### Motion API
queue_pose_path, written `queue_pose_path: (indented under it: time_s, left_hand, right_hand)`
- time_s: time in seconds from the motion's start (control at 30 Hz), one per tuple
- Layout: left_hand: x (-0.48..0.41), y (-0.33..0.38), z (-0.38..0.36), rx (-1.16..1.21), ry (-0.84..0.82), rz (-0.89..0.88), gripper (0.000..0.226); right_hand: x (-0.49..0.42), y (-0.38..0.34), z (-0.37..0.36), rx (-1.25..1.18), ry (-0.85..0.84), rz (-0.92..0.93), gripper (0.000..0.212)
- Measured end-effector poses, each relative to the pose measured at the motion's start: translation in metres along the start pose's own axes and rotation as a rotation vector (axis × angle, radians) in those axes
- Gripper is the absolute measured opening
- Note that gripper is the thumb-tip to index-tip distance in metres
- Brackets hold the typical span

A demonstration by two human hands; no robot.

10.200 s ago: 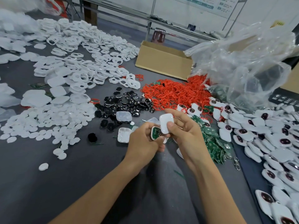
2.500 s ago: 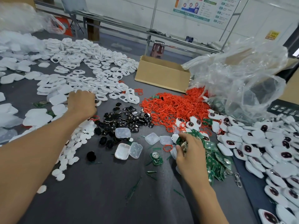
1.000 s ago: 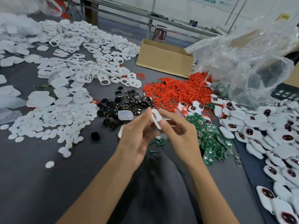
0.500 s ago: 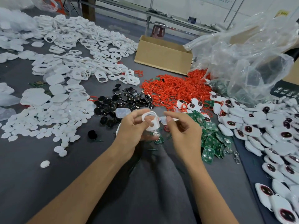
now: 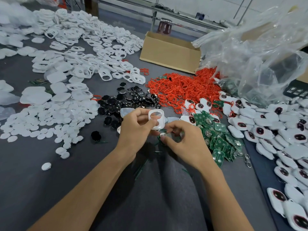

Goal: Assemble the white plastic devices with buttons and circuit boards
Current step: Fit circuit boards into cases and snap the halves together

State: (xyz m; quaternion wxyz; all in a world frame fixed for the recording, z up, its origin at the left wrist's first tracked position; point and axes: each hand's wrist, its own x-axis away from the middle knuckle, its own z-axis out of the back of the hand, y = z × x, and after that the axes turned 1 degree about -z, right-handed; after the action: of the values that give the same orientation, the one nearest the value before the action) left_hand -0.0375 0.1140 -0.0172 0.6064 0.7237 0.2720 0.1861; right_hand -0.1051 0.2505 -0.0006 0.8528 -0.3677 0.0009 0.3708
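**Shell held by its rim over crowded bench**

Fingers of the left hand (image 5: 135,129) pinched a white shell frame (image 5: 156,119) by its edges above the bench (image 5: 50,189); it looked light, thin, easily flexed. The right hand (image 5: 185,142) closed on a small circuit board (image 5: 162,135), just beside it.

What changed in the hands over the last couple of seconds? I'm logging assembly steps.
The left hand came back from the far white pile and now pinches a white plastic frame with two openings. The right hand left the heap of green circuit boards and closes its grip on a small part, too blurred to name. The red rings and black buttons lie as before.
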Motion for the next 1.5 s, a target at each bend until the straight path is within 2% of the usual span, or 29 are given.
queue_pose_path:
  time_s: [0.17, 0.27, 0.37, 0.47, 0.53, 0.6, 0.63, 0.7, 0.8, 0.9, 0.97, 1.03, 1.13, 1.27, 1.4, 1.5]
  left_hand:
    - [0.003, 0.000, 0.002, -0.012, 0.001, 0.027, 0.010]
    - [0.004, 0.000, 0.001, -0.012, -0.037, 0.027, 0.009]
    - [0.007, 0.000, -0.001, 0.039, -0.081, 0.050, 0.006]
    - [0.009, 0.002, 0.000, 0.090, -0.129, 0.085, 0.007]
    - [0.010, 0.004, 0.000, 0.158, -0.202, 0.138, 0.022]
    - [0.010, 0.007, -0.002, 0.246, -0.298, 0.192, 0.048]
    - [0.010, 0.008, -0.003, 0.283, -0.335, 0.210, 0.053]
    - [0.011, 0.007, -0.005, 0.319, -0.362, 0.226, 0.047]
    - [0.013, 0.004, -0.005, 0.274, -0.364, 0.225, 0.046]
    - [0.012, 0.005, -0.002, 0.262, -0.293, 0.230, 0.056]
    - [0.011, 0.005, 0.000, 0.260, -0.207, 0.241, 0.058]
    - [0.012, 0.004, 0.000, 0.234, -0.160, 0.234, 0.053]
    - [0.014, 0.002, -0.002, 0.153, -0.115, 0.193, 0.034]
    - [0.014, 0.000, -0.002, 0.016, -0.120, 0.048, 0.018]
    - [0.014, -0.001, -0.002, -0.002, -0.137, 0.032, 0.025]
    - [0.013, -0.001, -0.003, 0.008, -0.120, 0.039, 0.026]
  right_hand:
    - [-0.001, -0.005, 0.000, -0.270, 0.070, -0.053, 0.025]
    - [0.000, -0.011, -0.001, -0.423, 0.078, -0.048, 0.021]
    - [0.001, -0.014, -0.004, -0.424, 0.069, -0.022, 0.016]
    - [0.000, -0.014, -0.007, -0.400, 0.136, -0.041, 0.013]
    - [-0.001, -0.014, -0.008, -0.429, 0.187, -0.074, 0.012]
    - [-0.002, -0.012, -0.009, -0.513, 0.223, -0.116, 0.015]
    - [-0.003, -0.011, -0.009, -0.562, 0.224, -0.135, 0.017]
    - [-0.003, -0.008, -0.009, -0.602, 0.215, -0.156, 0.019]
    - [-0.002, -0.004, -0.014, -0.414, 0.266, -0.094, 0.019]
    - [-0.004, -0.002, -0.012, -0.190, 0.362, 0.035, 0.023]
    - [-0.009, 0.003, -0.006, -0.168, 0.433, 0.037, 0.031]
    - [-0.018, 0.009, 0.000, -0.094, 0.482, -0.022, 0.028]
    - [-0.038, 0.017, -0.002, 0.170, 0.357, -0.088, 0.018]
    - [-0.064, 0.018, -0.009, 0.560, 0.199, -0.127, 0.021]
    - [-0.076, 0.021, -0.012, 0.638, 0.165, -0.222, 0.015]
    - [-0.077, 0.027, -0.011, 0.683, 0.153, -0.212, 0.011]
